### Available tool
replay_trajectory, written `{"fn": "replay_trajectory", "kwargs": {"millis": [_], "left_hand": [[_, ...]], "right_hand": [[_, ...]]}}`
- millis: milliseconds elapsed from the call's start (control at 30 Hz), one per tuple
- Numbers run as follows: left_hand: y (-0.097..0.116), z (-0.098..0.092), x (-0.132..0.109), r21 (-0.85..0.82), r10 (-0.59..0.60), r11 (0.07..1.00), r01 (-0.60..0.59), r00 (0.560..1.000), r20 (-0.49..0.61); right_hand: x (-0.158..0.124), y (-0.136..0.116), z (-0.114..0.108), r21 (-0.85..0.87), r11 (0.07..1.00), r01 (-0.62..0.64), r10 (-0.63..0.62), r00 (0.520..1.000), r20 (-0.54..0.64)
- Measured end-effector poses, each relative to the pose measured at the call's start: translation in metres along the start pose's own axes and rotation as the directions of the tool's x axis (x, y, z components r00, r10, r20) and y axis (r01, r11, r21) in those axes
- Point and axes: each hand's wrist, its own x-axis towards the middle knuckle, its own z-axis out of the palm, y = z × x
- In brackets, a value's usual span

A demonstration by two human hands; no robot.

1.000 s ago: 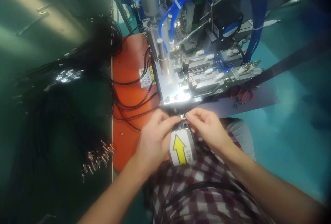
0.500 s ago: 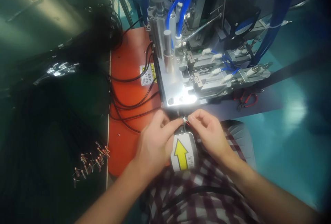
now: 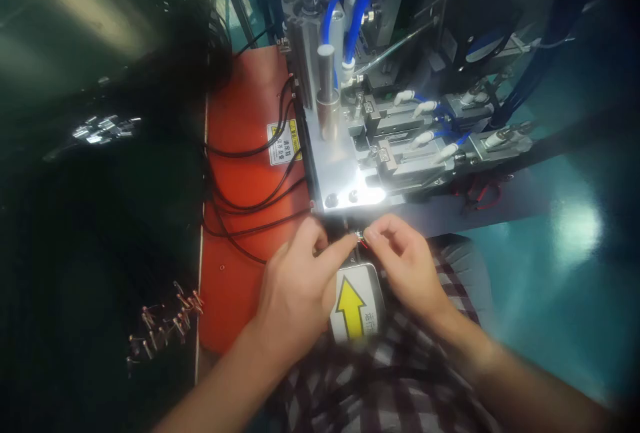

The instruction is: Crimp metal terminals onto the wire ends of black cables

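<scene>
Red wire (image 3: 365, 244) beside small shiny piece (image 3: 359, 236), both just past arrow sign (image 3: 351, 303). Right hand (image 3: 406, 261) pinching piece; left hand (image 3: 300, 280) with thumb tip at it, grip hidden, cannot tell. Step seems fine 2-handed handling; next move probably calls for steady pinch.

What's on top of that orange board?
Black cables and a warning label show on the orange board. The left hand and forearm cover its lower right part; whatever's underneath can't be seen.
</scene>
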Motion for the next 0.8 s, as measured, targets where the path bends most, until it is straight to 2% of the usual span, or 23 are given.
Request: {"fn": "replay_trajectory", "kwargs": {"millis": [267, 467, 633, 800], "left_hand": [[0.0004, 0.0011, -0.0015, 0.023, -0.004, 1.000, 0.004, 1.000, -0.005], [0.0024, 0.0019, -0.0005, 0.044, -0.016, 0.999, 0.018, 0.999, -0.033], [0.0015, 0.0018, -0.0004, 0.040, -0.009, 0.999, 0.010, 1.000, -0.029], [0.0000, 0.0006, -0.0014, -0.004, -0.007, 1.000, 0.007, 1.000, -0.024]], "right_hand": [[0.0000, 0.0052, 0.0012, 0.052, 0.999, -0.001, 0.001, 1.000, 0.001], [0.0007, 0.0046, 0.0017, 0.101, 0.993, -0.060, 0.058, 0.998, 0.029], [0.0012, 0.0042, 0.0015, 0.100, 0.994, -0.042, 0.041, 0.999, 0.009], [0.0025, 0.0051, -0.0005, 0.124, 0.987, -0.104, 0.095, 0.993, 0.075]]}}
